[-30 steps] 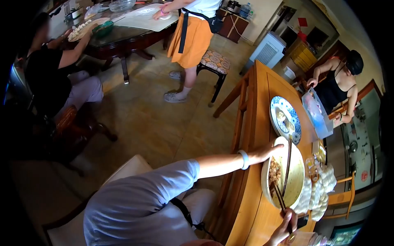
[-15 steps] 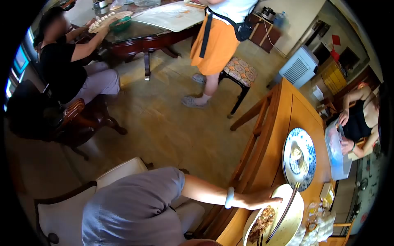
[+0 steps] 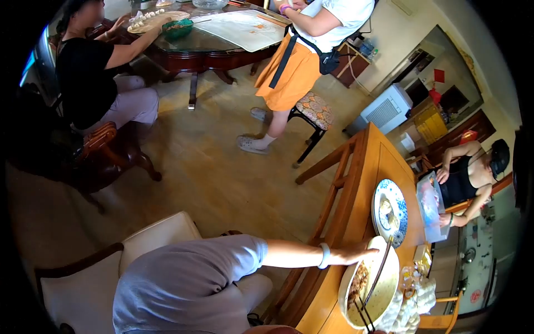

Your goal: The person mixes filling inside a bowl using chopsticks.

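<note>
My left hand point(image 3: 356, 253), below a pale bracelet point(image 3: 324, 256), grips the far rim of a large cream bowl point(image 3: 385, 298). Brown minced filling point(image 3: 359, 281) lies along one side of the bowl. A dark pair of chopsticks point(image 3: 381, 267) rests across the bowl, over its rim. Another pair of chopsticks point(image 3: 367, 317) reaches into the filling from the bottom edge. Only a sliver of my right hand point(image 3: 379, 332) shows beside them; its fingers are mostly out of frame. Touching the bowl's far side is a blue-patterned plate point(image 3: 401, 203) with a few pale dumplings point(image 3: 387, 210).
Beyond the wooden table point(image 3: 356, 206), a person in black point(image 3: 464, 181) handles a clear plastic box point(image 3: 431, 203). White packaging point(image 3: 414, 306) lies beside the bowl. Across the floor, a seated person point(image 3: 89, 72) works by a dumpling board point(image 3: 153, 22); another person point(image 3: 289, 67) stands near a stool point(image 3: 316, 111).
My view has shifted slightly. The chopsticks at the bottom edge have changed angle in the filling. My left hand stays on the bowl's rim. The standing person's forearm has come into view.
</note>
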Available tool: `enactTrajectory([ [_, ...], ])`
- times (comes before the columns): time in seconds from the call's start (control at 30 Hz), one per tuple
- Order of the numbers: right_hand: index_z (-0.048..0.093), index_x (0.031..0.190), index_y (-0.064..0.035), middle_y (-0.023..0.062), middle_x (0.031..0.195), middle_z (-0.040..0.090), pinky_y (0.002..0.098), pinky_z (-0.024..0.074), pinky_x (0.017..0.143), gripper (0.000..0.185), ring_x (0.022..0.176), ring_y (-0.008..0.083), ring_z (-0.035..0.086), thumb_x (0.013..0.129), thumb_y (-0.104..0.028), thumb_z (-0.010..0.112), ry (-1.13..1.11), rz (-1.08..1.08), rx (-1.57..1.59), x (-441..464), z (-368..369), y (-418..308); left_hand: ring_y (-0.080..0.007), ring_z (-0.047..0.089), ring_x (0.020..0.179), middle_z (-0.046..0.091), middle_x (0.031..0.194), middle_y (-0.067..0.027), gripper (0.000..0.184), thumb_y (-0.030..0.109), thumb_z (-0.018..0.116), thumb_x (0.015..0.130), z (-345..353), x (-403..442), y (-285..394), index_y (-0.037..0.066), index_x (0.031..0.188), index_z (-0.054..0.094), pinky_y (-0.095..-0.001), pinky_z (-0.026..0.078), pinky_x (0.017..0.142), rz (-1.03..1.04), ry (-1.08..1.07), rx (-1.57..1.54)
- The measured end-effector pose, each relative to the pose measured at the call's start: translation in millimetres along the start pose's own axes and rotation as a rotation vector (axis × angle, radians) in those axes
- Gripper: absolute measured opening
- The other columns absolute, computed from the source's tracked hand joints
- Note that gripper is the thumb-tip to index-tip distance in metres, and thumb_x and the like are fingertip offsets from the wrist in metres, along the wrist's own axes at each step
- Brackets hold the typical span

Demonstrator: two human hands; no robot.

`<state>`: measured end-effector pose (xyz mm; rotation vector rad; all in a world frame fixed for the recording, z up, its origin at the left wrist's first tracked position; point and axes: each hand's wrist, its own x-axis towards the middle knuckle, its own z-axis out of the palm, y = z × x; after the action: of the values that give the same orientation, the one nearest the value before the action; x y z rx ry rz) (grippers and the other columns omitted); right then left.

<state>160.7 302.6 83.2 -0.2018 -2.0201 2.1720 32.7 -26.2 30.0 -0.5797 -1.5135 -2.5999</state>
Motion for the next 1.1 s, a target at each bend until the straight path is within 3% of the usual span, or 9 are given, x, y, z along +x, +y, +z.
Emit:
enactTrajectory([
  [0.07,0.056,0.081,-0.0050,0.0082,0.070,0.057,0.0298,0.0287,0.096,0.017,0.103,0.0095,0.038,0.091,-0.016,0.047,-0.072,-0.030,-0.033,10,-21,-17,-0.0209,0.048,0.109,0.053,0.117,-0.0130,0.059,0.047,0.038,0.090,-2,3,-11,-0.002,0.123,0.042,-0.0347,0.034,0.098,-0.172,-0.009,0.103],
  [0.13,0.058,0.083,0.0019,0.0080,0.079,0.059,0.0260,0.0489,0.063,0.025,0.070,0.0146,0.058,0.087,-0.022,0.055,-0.007,-0.297,-0.490,-16,55,-45,-0.0188,0.048,0.110,0.052,0.119,-0.0116,0.057,0.046,0.041,0.089,-1,12,-34,-0.001,0.121,0.045,-0.0346,0.033,0.098,-0.067,-0.089,-0.151],
  [0.23,0.060,0.080,0.0013,0.0077,0.075,0.063,0.0266,0.0451,0.067,0.017,0.067,0.0132,0.058,0.085,-0.015,0.056,-0.067,-0.314,-0.735,-31,91,-70,-0.0178,0.048,0.109,0.052,0.119,-0.0108,0.055,0.045,0.043,0.089,0,7,-27,0.000,0.120,0.046,-0.0339,0.034,0.097,-0.125,-0.077,-0.231],
  [0.4,0.060,0.080,0.0051,0.0073,0.076,0.060,0.0248,0.0521,0.066,0.008,0.070,0.0127,0.059,0.081,-0.002,0.060,-0.143,-0.356,-0.414,-29,97,-78,-0.0167,0.049,0.107,0.054,0.114,-0.0095,0.056,0.047,0.049,0.085,-2,5,-19,0.002,0.118,0.048,-0.0324,0.035,0.095,-0.152,-0.036,-0.101],
  [0.6,0.062,0.079,0.0017,0.0040,0.068,0.060,0.0232,0.0434,0.060,0.017,0.063,0.0101,0.054,0.082,-0.015,0.063,-0.077,-0.446,-0.526,-14,91,-37,-0.0163,0.051,0.105,0.055,0.114,-0.0089,0.044,0.035,0.051,0.087,-13,22,-45,0.003,0.116,0.049,-0.0315,0.036,0.094,-0.080,-0.010,-0.208],
  [0.73,0.063,0.087,0.0029,0.0046,0.069,0.061,0.0226,0.0459,0.063,0.025,0.065,0.0098,0.056,0.084,-0.022,0.062,0.026,-0.550,-0.668,-6,105,-12,-0.0160,0.051,0.105,0.056,0.113,-0.0081,0.046,0.037,0.051,0.086,-16,24,-51,0.003,0.116,0.050,-0.0316,0.036,0.094,-0.064,0.007,-0.183],
  [0.87,0.065,0.085,0.0011,0.0067,0.069,0.063,0.0244,0.0452,0.062,0.022,0.065,0.0116,0.058,0.081,-0.020,0.065,-0.087,-0.447,-0.641,-19,129,-25,-0.0151,0.052,0.101,0.058,0.108,-0.0073,0.048,0.040,0.052,0.084,-8,18,-39,0.003,0.114,0.051,-0.0301,0.037,0.090,-0.035,0.024,-0.167],
  [0.97,0.064,0.085,0.0025,0.0050,0.071,0.063,0.0226,0.0447,0.063,0.024,0.066,0.0100,0.056,0.083,-0.021,0.063,-0.126,-0.403,-0.337,-8,127,-31,-0.0151,0.052,0.101,0.058,0.108,-0.0072,0.047,0.040,0.052,0.084,-10,20,-41,0.003,0.113,0.051,-0.0301,0.037,0.090,-0.027,0.037,-0.144],
  [1.1,0.064,0.087,0.0018,0.0048,0.071,0.063,0.0229,0.0442,0.063,0.025,0.066,0.0103,0.055,0.083,-0.022,0.064,-0.031,-0.499,-0.554,17,120,-16,-0.0156,0.051,0.103,0.057,0.109,-0.0076,0.047,0.039,0.051,0.085,-12,21,-46,0.003,0.114,0.051,-0.0303,0.036,0.092,-0.044,-0.005,-0.167],
])
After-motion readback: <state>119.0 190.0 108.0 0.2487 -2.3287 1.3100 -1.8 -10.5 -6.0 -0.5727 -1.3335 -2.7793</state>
